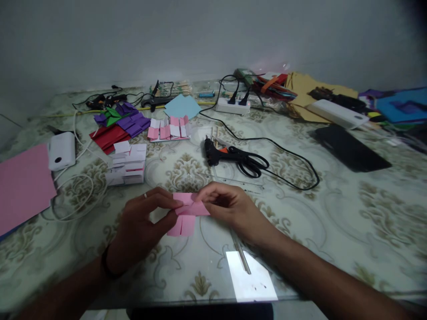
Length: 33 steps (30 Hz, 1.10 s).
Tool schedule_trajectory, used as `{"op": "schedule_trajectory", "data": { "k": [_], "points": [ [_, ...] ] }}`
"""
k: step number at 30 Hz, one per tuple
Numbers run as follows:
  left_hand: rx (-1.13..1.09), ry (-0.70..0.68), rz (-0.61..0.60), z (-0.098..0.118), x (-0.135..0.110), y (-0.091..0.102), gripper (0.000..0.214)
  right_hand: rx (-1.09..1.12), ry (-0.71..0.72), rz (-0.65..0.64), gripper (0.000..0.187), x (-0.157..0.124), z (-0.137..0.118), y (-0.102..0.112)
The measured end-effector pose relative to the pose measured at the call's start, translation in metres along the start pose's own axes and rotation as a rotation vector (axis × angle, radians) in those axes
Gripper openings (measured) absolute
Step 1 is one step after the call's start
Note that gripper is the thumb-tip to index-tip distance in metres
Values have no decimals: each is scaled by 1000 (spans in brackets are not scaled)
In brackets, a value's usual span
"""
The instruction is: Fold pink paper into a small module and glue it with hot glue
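A small piece of pink paper point(186, 225) with slits and folded flaps is held up over the table's front middle. My left hand point(145, 220) pinches its left edge between thumb and fingers. On the other side, my right hand point(233, 206) grips the right flap with thumb and forefinger. A clear ruler-like strip point(253, 186) lies just beyond my right hand. Under that hand runs a thin rod point(244, 258), partly hidden by the wrist. White slotted paper pieces point(128, 164) lie to the left, and pink-and-white ones point(169, 129) sit behind them.
A black glue gun point(213, 153) and black-handled scissors point(253, 163) lie beyond my hands, with a cord curving right. Farther back is a power strip point(232, 106). Pink sheets point(25, 186) and a white power bank point(62, 151) are at left; a dark flat slab point(350, 147) at right.
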<state>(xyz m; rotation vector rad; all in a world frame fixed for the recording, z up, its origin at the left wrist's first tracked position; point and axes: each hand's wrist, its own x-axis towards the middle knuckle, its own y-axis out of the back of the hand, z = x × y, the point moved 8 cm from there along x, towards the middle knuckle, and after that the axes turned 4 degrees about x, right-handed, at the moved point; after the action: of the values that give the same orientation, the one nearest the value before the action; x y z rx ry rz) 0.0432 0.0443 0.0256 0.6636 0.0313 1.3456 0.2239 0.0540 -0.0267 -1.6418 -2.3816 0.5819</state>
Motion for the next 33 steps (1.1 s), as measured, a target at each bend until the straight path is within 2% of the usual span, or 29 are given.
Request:
{"op": "schedule_trajectory", "data": {
  "k": [4,6,9,11,14,18,25,29,33],
  "points": [
    [-40,138,-94,-16,-1,-8,22,-12,-19,16,12,2,3,4],
    [-30,149,-142,-21,3,-10,21,-90,4,17,10,3,1,7],
    [116,23,-173,-20,10,-11,20,-408,130,5,4,3,-8,9],
    [267,-67,-193,-20,13,-13,18,-680,228,-33,12,3,-12,6],
    [444,-127,-321,-28,9,-25,15,-961,294,-111,15,4,-8,1],
    [553,-145,-501,-38,-3,-41,13,-1149,220,-203,15,7,7,-4],
    [771,-269,-605,-25,-13,-58,12,-1532,143,-281,6,-1,13,-24],
    [846,-346,-645,-23,-16,-65,13,-1603,131,-325,8,-1,15,-27],
    [763,-362,-649,-25,-15,-63,13,-1551,156,-344,15,0,17,-20]
  ]
}}
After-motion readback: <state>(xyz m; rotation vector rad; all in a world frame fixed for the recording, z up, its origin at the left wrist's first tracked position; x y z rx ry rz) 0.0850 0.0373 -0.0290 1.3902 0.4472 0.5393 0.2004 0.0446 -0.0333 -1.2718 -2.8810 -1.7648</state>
